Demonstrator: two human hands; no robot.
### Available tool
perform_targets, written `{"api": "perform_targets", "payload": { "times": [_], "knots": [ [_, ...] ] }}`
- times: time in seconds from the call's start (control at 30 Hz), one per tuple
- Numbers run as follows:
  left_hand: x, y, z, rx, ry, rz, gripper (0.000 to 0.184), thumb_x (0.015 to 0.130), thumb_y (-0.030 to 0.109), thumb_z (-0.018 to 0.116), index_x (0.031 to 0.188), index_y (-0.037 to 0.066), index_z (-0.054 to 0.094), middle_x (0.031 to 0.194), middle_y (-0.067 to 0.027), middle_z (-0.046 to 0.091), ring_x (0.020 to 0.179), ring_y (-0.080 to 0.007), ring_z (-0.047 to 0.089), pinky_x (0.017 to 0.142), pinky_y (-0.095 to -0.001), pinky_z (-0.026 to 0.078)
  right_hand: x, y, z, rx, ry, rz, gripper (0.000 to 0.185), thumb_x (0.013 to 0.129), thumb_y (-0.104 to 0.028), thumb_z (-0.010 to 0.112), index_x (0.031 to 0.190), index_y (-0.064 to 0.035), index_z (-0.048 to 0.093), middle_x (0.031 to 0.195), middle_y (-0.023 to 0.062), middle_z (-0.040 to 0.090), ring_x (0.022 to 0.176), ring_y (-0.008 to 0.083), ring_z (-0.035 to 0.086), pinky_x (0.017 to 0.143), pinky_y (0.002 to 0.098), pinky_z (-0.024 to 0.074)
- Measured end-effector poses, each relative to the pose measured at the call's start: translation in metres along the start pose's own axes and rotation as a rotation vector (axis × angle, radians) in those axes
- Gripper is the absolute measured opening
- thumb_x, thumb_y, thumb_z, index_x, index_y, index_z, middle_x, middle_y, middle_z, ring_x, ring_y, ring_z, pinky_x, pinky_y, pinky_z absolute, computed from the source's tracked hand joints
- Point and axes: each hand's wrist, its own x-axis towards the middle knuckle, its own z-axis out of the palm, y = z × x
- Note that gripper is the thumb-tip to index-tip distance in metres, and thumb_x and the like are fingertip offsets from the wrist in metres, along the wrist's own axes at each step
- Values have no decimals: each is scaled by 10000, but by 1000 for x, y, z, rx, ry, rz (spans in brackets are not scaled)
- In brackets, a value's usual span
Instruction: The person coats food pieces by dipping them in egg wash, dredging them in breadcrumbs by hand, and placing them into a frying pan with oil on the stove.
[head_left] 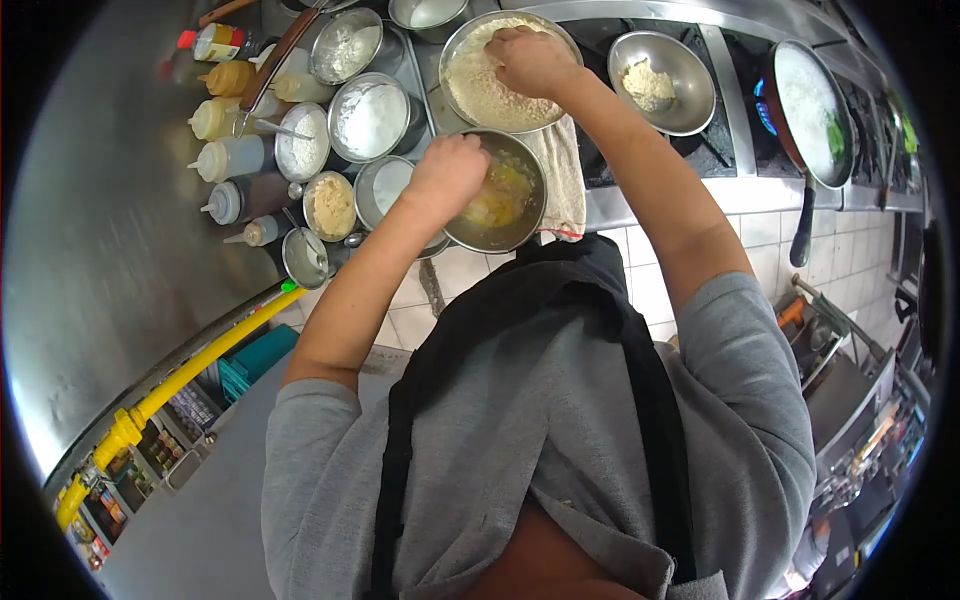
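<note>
Apparently a crumb-coating step: right hand (530,62) is reaching into pale crumbs (490,98), grip hidden; left hand (452,172) is bunching at the nearer yellow-liquid bowl's (532,212) rim, hold unclear. Next move is probably calling for turning crumbs.

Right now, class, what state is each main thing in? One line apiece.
Large bowl: filled with pale crumbs
Right hand: at the crumbs
Yellow-mix bowl: partly filled
Left hand: curled at that bowl's rim, grip unclear
Stove bowl: partly filled
Flame: lit, blue
Pan: heating, pale frothy-looking contents
Red-capped bottle: closed
</note>
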Motion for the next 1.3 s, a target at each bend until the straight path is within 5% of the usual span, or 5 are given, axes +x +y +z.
{"api": "perform_targets", "payload": {
  "times": [0.37, 0.63, 0.83, 1.07, 1.3],
  "knots": [
    [-21, -16, -29, -569, 222, -123, 198, 698, 93, 686, 858, -12, 637, 953, -140, 629, 862, -320, 632, 784, -393, 509, -21, 6, -8, 190, 98, 55, 417, 870, -275, 580, 1267, -154, 627, 1338, 66, 583, 1196, 269, 582, 1017, 410, 471],
    [-23, -23, -14, -1267, 255, -115, 176, 879, 14, 624, 1044, 31, 566, 962, -1, 617, 900, -93, 582, 830, -250, 464, -32, 5, -16, 188, 101, 56, 440, 888, -321, 581, 1294, -155, 612, 1334, 59, 593, 1199, 260, 580, 1017, 401, 466],
    [-17, -22, -1, -1503, 234, -171, 106, 925, 55, 600, 1018, 32, 555, 892, 1, 614, 814, -60, 564, 731, -234, 467, -39, 1, -16, 215, 41, 91, 436, 890, -334, 586, 1288, -159, 618, 1329, 66, 603, 1190, 264, 587, 1014, 400, 467],
    [-16, -31, 6, -1634, 223, -195, 86, 949, 68, 591, 1023, 45, 555, 904, 8, 627, 802, -57, 571, 724, -225, 465, -43, 0, -10, 246, 44, 101, 420, 883, -329, 591, 1266, -163, 637, 1307, 74, 619, 1154, 281, 609, 997, 404, 479],
    [22, -64, -36, -1313, 338, -110, 149, 925, 105, 623, 1049, 38, 574, 889, -4, 640, 788, -59, 580, 695, -227, 468, -48, 13, -24, 293, 135, 119, 418, 871, -333, 605, 1246, -150, 645, 1263, 101, 640, 1130, 300, 617, 978, 411, 488]
  ]
}}
